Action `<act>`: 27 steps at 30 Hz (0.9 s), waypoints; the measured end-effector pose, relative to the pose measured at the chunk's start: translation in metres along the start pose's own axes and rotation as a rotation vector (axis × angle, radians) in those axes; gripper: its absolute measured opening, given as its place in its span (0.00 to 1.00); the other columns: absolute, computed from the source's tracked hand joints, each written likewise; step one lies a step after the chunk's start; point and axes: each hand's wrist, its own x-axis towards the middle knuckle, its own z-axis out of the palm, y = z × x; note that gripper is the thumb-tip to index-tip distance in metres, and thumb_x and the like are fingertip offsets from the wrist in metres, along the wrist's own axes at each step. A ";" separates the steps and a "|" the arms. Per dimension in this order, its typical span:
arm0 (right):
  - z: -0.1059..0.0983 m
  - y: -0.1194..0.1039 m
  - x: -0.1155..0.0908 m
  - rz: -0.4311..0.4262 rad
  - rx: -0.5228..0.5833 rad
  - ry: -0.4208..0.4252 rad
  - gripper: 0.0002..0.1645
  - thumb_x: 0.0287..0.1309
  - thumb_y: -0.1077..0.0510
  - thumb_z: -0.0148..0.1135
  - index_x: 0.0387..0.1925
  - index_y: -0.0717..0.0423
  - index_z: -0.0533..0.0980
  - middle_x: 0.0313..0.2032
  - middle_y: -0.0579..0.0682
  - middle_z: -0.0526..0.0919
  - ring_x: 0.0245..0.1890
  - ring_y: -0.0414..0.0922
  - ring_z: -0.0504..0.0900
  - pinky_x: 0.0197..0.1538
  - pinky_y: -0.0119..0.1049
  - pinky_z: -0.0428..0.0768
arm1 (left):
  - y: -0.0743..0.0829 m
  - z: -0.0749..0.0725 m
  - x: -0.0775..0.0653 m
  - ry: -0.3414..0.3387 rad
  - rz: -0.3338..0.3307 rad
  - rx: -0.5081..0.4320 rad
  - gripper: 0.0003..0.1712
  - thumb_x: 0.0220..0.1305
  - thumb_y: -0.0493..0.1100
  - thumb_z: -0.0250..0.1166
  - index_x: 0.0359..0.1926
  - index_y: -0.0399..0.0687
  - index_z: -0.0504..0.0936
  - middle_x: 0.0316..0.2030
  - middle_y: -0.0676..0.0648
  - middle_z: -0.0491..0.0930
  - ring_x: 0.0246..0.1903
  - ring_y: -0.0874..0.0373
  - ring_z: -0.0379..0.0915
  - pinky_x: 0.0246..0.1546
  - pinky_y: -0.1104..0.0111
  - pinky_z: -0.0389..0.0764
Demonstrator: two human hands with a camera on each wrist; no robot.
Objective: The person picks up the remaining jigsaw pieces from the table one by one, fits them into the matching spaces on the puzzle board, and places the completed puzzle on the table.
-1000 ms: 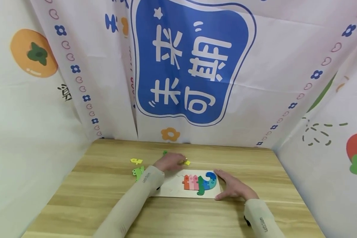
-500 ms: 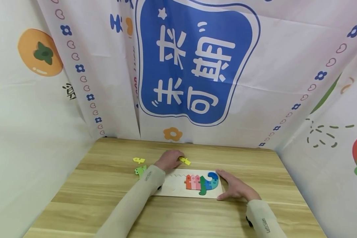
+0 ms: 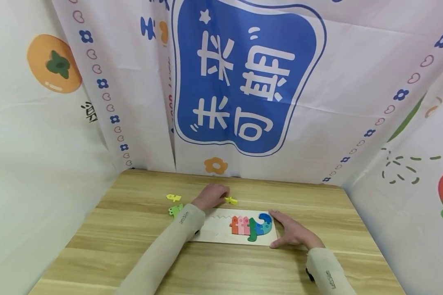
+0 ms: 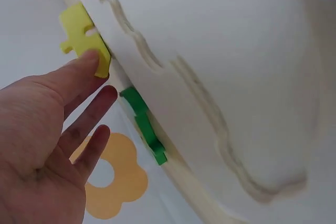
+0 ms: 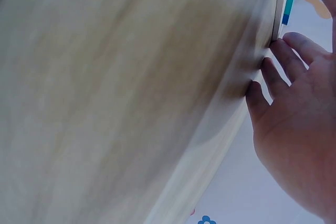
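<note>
My left hand (image 3: 211, 197) pinches a yellow jigsaw piece (image 4: 81, 27) between thumb and index finger, just beyond the board's far edge. In the left wrist view the other fingers are spread behind it. The white puzzle board (image 3: 215, 234) lies flat, with a wavy groove along its recess. At its right part sit an orange piece (image 3: 234, 225), pink pieces (image 3: 241, 225), a green leg piece (image 3: 252, 231) and blue tail pieces (image 3: 266, 225). My right hand (image 3: 291, 230) spans the board's right end, thumb and fingers stretched out at its corners.
A second yellow piece (image 3: 174, 198) lies at the back left. Nearer, a green crocodile-head piece (image 3: 175, 209) is partly covered by the left sleeve. In the left wrist view a green piece (image 4: 144, 124) lies beyond the board. A printed cloth (image 3: 243, 164) stands behind the wooden table (image 3: 280, 270).
The yellow piece at my left fingertips has tilted from lying flatter to more edge-on. The small green piece behind that hand has gone out of sight in the head view. My right hand stays put.
</note>
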 end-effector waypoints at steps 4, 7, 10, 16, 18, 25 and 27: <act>0.000 -0.001 -0.001 0.004 0.003 0.002 0.73 0.39 0.41 0.87 0.81 0.55 0.55 0.80 0.64 0.56 0.79 0.67 0.54 0.77 0.68 0.57 | 0.001 -0.001 -0.002 0.022 0.003 -0.114 0.03 0.70 0.39 0.69 0.41 0.52 0.84 0.35 0.54 0.84 0.33 0.61 0.74 0.41 0.68 0.80; 0.000 -0.002 -0.001 0.007 0.007 0.001 0.73 0.39 0.41 0.87 0.81 0.55 0.55 0.80 0.64 0.56 0.79 0.67 0.54 0.77 0.68 0.57 | 0.002 -0.004 -0.006 0.055 -0.008 -0.245 0.05 0.73 0.38 0.64 0.45 0.51 0.84 0.39 0.54 0.83 0.38 0.61 0.76 0.44 0.67 0.82; 0.000 -0.002 -0.002 0.016 0.011 -0.004 0.73 0.40 0.41 0.87 0.81 0.54 0.55 0.80 0.63 0.56 0.79 0.67 0.54 0.77 0.68 0.57 | 0.005 -0.009 -0.011 0.107 -0.026 -0.392 0.08 0.76 0.35 0.60 0.50 0.47 0.82 0.47 0.50 0.81 0.45 0.58 0.78 0.50 0.64 0.83; -0.002 -0.003 -0.003 0.021 0.011 0.000 0.73 0.39 0.40 0.87 0.81 0.54 0.56 0.80 0.63 0.56 0.79 0.67 0.54 0.77 0.68 0.57 | 0.014 -0.023 -0.024 0.167 -0.058 -0.771 0.12 0.79 0.32 0.52 0.58 0.38 0.76 0.55 0.40 0.72 0.49 0.51 0.79 0.54 0.59 0.87; -0.002 -0.003 -0.003 0.018 0.011 0.000 0.73 0.39 0.40 0.87 0.81 0.54 0.55 0.80 0.63 0.56 0.79 0.67 0.54 0.77 0.68 0.57 | 0.016 -0.027 -0.029 0.181 -0.063 -0.880 0.13 0.80 0.32 0.51 0.59 0.37 0.76 0.56 0.39 0.70 0.48 0.50 0.79 0.54 0.60 0.87; -0.001 -0.002 -0.002 0.010 0.006 -0.004 0.73 0.40 0.40 0.86 0.81 0.53 0.55 0.80 0.63 0.55 0.79 0.67 0.53 0.77 0.68 0.56 | 0.019 -0.038 -0.045 0.228 -0.071 -1.035 0.13 0.80 0.33 0.53 0.59 0.39 0.78 0.56 0.37 0.68 0.48 0.51 0.75 0.52 0.63 0.88; 0.000 -0.002 -0.002 0.010 0.006 -0.002 0.73 0.40 0.40 0.86 0.81 0.54 0.55 0.80 0.63 0.56 0.79 0.67 0.53 0.77 0.68 0.56 | 0.018 -0.040 -0.048 0.233 -0.078 -1.053 0.14 0.79 0.34 0.55 0.60 0.41 0.78 0.56 0.37 0.68 0.48 0.51 0.73 0.52 0.61 0.88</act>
